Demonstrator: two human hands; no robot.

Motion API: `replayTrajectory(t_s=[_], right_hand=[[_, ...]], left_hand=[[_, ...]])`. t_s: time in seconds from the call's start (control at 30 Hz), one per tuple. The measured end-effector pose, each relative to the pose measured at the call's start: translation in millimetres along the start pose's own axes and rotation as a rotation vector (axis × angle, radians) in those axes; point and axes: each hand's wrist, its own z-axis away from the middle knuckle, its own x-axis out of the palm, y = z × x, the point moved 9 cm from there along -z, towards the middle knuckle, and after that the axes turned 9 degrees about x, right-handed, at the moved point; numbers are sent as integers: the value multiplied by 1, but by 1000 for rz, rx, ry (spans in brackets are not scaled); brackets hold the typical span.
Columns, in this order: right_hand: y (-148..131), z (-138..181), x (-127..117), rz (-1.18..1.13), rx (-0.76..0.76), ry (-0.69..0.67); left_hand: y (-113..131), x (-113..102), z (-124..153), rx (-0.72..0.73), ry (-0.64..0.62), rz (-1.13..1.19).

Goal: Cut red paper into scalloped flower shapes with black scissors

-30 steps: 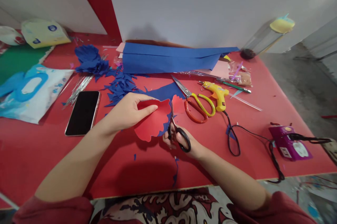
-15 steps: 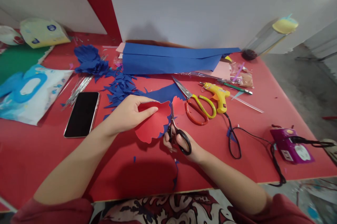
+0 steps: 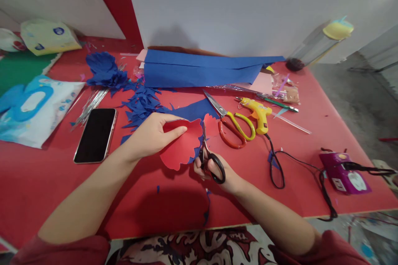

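Observation:
My left hand [image 3: 158, 134] pinches a piece of red paper [image 3: 182, 147] with a wavy edge, thumb on top. Blue paper shows beneath its right edge. In my right hand [image 3: 224, 171] are black-handled scissors [image 3: 217, 167], with fingers in the loops. Their blades meet the right edge of the papers, and a smaller red scalloped part [image 3: 210, 123] sits just beyond the blades. Larger scissors [image 3: 234, 128] with a red and a yellow handle lie to the right of the blades. A blue paper strip [image 3: 195, 110] lies behind the red paper.
Blue scraps [image 3: 144, 103] and a blue paper flower [image 3: 104, 68] lie at the back left, near a phone [image 3: 95, 135] and a wipes pack [image 3: 40, 107]. Folded blue sheets [image 3: 199, 70] rest by the wall. A yellow glue gun [image 3: 256, 112] trails its cord toward a purple box [image 3: 345, 171].
Both hands hold nearly the same pose. The scissors have shifted very slightly at the paper's edge, and the view has moved a little.

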Motion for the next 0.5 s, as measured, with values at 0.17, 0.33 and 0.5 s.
replayTrajectory(t_s=[0.17,0.33,0.5], right_hand=[[1,0,0,-6,-1,9],[2,0,-2,32,16,27],[0,-1,-3,-15,18,27]], left_hand=[[-1,0,0,-6,3,18],[0,-1,0,2,13,12],[-3,-1,1,-3,0,5]])
